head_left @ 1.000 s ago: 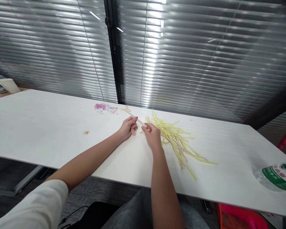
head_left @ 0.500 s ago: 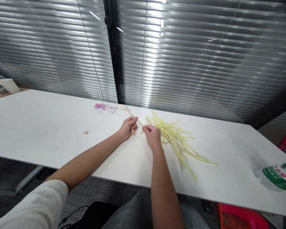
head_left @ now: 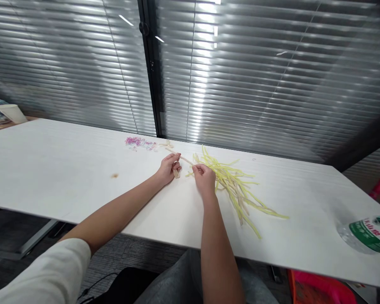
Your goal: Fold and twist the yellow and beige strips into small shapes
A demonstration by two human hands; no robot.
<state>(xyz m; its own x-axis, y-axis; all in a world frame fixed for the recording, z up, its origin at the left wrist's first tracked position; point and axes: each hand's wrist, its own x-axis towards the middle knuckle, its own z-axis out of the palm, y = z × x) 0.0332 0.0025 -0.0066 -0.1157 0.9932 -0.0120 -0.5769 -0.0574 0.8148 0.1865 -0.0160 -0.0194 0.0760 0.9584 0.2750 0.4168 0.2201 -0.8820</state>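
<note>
A thin beige fuzzy stick, like a pipe cleaner (head_left: 186,160), stretches between my two hands above the white table. My left hand (head_left: 169,167) pinches it near its middle, and a folded beige piece (head_left: 176,173) pokes out below the curled fingers. Thumb and fingertips of my right hand (head_left: 204,177) close on the stick's right end. Right beside that hand lies a loose pile of yellow and beige pipe cleaners (head_left: 237,181). Beyond my left hand, a small beige twisted piece (head_left: 168,144) rests on the table.
Small pink and purple rings (head_left: 136,142) lie scattered near the table's back edge. A clear bottle with a green label (head_left: 370,234) is at the right edge. A white cup (head_left: 12,113) stands far left. Window blinds (head_left: 256,76) rise behind the white table (head_left: 66,169).
The stick has shifted and its far end now shows apart from the twisted piece behind. My right hand has moved slightly right, my left slightly left.
</note>
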